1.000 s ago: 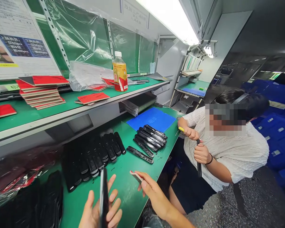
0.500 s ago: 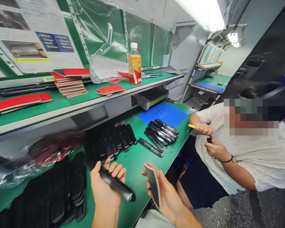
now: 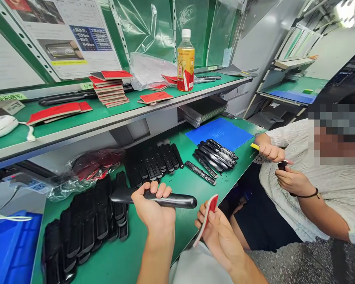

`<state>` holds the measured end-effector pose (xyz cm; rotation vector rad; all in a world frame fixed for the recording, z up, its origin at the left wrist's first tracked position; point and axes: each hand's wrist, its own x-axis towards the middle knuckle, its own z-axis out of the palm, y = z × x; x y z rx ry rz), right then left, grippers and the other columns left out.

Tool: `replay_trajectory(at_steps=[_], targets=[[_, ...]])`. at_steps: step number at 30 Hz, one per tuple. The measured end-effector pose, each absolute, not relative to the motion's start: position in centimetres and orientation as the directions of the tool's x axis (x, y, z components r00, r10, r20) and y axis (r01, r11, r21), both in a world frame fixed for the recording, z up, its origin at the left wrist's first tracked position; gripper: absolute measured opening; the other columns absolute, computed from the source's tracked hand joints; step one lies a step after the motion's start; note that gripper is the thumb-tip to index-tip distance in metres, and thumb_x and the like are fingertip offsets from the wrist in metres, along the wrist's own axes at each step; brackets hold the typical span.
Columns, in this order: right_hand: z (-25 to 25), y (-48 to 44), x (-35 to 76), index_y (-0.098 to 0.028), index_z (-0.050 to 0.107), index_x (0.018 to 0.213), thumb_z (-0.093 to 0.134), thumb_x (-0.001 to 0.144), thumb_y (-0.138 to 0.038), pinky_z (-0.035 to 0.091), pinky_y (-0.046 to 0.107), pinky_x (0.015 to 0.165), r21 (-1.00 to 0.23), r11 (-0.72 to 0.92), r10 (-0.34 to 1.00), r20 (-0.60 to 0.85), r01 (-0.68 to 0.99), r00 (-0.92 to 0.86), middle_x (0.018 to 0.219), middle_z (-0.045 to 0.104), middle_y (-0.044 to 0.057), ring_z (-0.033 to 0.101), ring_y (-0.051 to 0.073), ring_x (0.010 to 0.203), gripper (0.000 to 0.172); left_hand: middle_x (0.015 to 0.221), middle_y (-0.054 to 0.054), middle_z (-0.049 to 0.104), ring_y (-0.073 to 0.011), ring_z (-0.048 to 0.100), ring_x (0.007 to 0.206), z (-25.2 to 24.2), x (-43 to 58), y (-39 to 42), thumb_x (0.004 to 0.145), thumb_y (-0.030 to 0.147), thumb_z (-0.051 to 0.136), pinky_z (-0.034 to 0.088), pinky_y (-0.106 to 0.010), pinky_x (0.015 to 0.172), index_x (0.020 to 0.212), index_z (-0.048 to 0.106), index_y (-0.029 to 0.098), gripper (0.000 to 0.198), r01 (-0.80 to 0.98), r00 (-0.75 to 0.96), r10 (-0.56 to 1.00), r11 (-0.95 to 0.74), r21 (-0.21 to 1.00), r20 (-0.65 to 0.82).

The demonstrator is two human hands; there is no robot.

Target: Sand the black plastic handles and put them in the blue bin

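My left hand [image 3: 156,209] is wrapped around a long, glossy black plastic shell [image 3: 180,200] with rounded ends, held nearly level above the bench. To its right, my right hand [image 3: 220,228] grips a thin, slightly bent sanding pad [image 3: 207,215] with a red face and a pale edge. Pad and shell are apart. Beyond my left hand lies a row of black shells [image 3: 154,165], and more black shells [image 3: 85,221] are packed in overlapping rows at the left. Another pile of black parts [image 3: 215,156] rests near a blue sheet [image 3: 221,132].
A shelf [image 3: 112,122] above the green bench carries stacked red pads [image 3: 111,88] and a drink bottle [image 3: 185,63]. Plastic wrap [image 3: 88,169] and a blue bin [image 3: 14,248] are at the left. At the right, a co-worker [image 3: 301,173] holds a yellow-handled tool and a small black part.
The view has swung left. The black shell has turned from slanting to nearly level in my left hand. The pad in my right hand has turned, its red face now showing instead of grey.
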<state>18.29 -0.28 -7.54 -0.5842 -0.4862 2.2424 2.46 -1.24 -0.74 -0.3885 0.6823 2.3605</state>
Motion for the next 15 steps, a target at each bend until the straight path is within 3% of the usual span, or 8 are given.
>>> replay_trajectory(at_steps=[5,12,15], targets=[[-6.1,-0.3,17.9,-0.021,0.064,0.086,0.079,0.081,-0.029,0.048,0.019,0.064,-0.558,-0.568,0.794,-0.177,-0.605,-0.581,0.079,0.057,-0.003,0.049,0.008,0.067,0.017,0.06,0.008,0.03,-0.0049,0.031,0.043,-0.6,2.3,-1.4,0.073,0.017,0.049,0.027,-0.019,0.04,0.069,0.039,0.02,0.011,-0.648,-0.756,0.5,-0.666,0.37,-0.424],[-4.6,-1.3,17.3,-0.023,0.06,0.082,0.085,0.072,-0.036,0.045,0.021,0.063,-0.695,-0.422,0.842,-0.062,-0.582,-0.535,0.076,0.052,-0.004,0.049,0.01,0.067,0.03,0.058,0.008,0.03,-0.0049,0.03,0.04,-0.3,2.6,-1.5,0.074,0.019,0.048,0.026,-0.019,0.036,0.069,0.039,0.02,0.01,-0.655,-0.753,0.517,-0.652,0.382,-0.408],[-5.3,0.7,17.1,-0.023,0.061,0.086,0.086,0.07,-0.036,0.046,0.023,0.061,-0.801,-0.335,0.887,-0.09,-0.496,-0.452,0.078,0.058,-0.004,0.052,0.011,0.066,0.033,0.057,0.009,0.029,-0.004,0.028,0.038,0.1,2.8,-1.9,0.074,0.018,0.047,0.025,-0.017,0.034,0.069,0.038,0.02,0.01,-0.714,-0.697,0.592,-0.626,0.313,-0.405]])
